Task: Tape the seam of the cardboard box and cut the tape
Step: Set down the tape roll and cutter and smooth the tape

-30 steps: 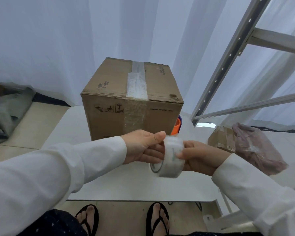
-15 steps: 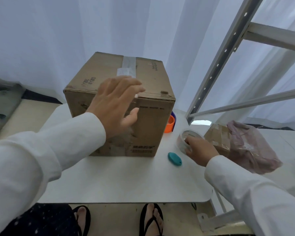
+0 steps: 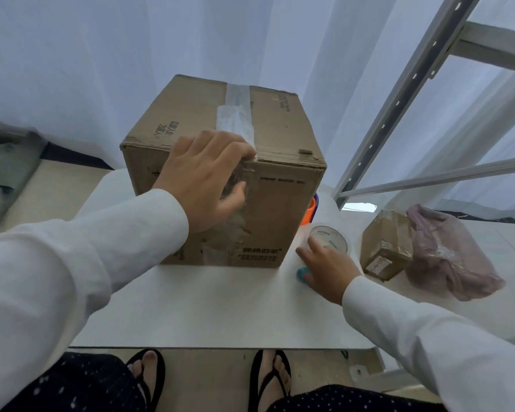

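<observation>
Pressing tape on the cardboard box (image 3: pixel 280 185) now, left hand (image 3: pixel 204 176) flat; right hand (image 3: pixel 327 266) has released the tape roll (image 3: pixel 329 237).

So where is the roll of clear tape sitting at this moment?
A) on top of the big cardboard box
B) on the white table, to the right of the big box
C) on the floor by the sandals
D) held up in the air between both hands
B: the roll of clear tape lies flat on the white table just right of the big cardboard box, with the right hand beside it and the left hand pressed on the box's front edge.
</observation>
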Available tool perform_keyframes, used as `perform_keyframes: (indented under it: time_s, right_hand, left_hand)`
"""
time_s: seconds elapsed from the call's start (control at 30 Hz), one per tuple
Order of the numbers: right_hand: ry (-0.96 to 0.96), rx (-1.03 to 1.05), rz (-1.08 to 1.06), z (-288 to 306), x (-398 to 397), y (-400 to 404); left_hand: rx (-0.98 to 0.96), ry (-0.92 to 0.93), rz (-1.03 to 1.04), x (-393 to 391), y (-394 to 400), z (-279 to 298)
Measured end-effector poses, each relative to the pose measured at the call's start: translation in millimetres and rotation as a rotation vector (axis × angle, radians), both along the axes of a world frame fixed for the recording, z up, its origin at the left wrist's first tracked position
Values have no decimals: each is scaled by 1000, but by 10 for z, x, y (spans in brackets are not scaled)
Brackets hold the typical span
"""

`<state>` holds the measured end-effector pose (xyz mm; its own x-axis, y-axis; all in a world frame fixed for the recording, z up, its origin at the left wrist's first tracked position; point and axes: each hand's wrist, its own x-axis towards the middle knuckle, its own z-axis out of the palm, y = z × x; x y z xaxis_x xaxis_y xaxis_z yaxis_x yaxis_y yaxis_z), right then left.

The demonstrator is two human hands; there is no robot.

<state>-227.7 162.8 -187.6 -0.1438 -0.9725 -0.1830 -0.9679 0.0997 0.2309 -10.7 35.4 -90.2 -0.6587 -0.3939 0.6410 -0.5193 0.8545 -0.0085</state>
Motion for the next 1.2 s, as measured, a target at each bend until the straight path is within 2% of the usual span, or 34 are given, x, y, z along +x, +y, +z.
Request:
perform_keyframes:
  time_s: [0.2, 0.33, 0.5, 0.57, 0.67, 0.73, 0.83, 0.93, 1.2]
  right_hand:
    - [113, 70, 94, -106, 53, 143]
    - [-36, 38, 59, -279, 60, 294]
    - [-64, -15, 135, -373, 4, 470]
    - [-174, -83, 42, -329, -23, 534]
    - [-379, -319, -182, -135, -145, 548]
    - [-413, -386, -310, -26, -280, 516]
    - [-326, -247, -408, 17, -485, 415]
    - [-332, -59, -465, 26, -570, 269]
    - [-190, 6, -134, -47, -550, 181]
  left_hand:
    - [19, 10, -9, 12, -9, -12]
    - [35, 12, -5, 13, -7, -9]
    - [49, -4, 7, 11, 20, 0]
    - [43, -7, 7, 11, 19, -5]
    - [45, 7, 8, 8, 21, -8]
    - [34, 7, 11, 3, 21, -10]
    - [17, -8, 28, -6, 6, -19]
    - [12, -3, 43, -18, 5, -24]
    - [20, -13, 38, -1, 17, -8]
